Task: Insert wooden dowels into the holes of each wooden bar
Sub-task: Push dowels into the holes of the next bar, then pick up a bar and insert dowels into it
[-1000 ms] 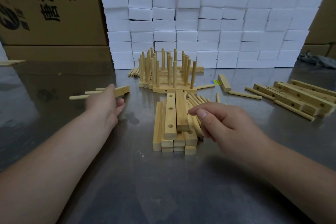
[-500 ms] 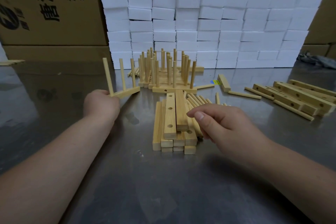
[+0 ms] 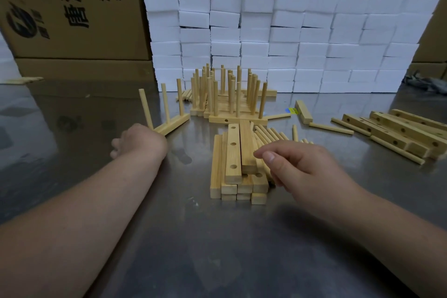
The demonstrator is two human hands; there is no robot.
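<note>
**A:** There's the left hand (image 3: 139, 139), at the near end of a bar (image 3: 174, 123) on the table, its three dowels (image 3: 165, 101) standing up.

**B:** Gripping it?

**A:** Can't tell, the knuckles hide it.

**B:** And the right hand (image 3: 302, 167)?

**A:** Curled, thumb against forefinger, at the stack of bars (image 3: 233, 152) beside the loose dowels (image 3: 271, 133). Whether it pinches one, can't tell.

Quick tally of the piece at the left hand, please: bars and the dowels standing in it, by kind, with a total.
Wooden bar at the left hand: 1
Dowels standing in it: 3
Total: 4
</note>
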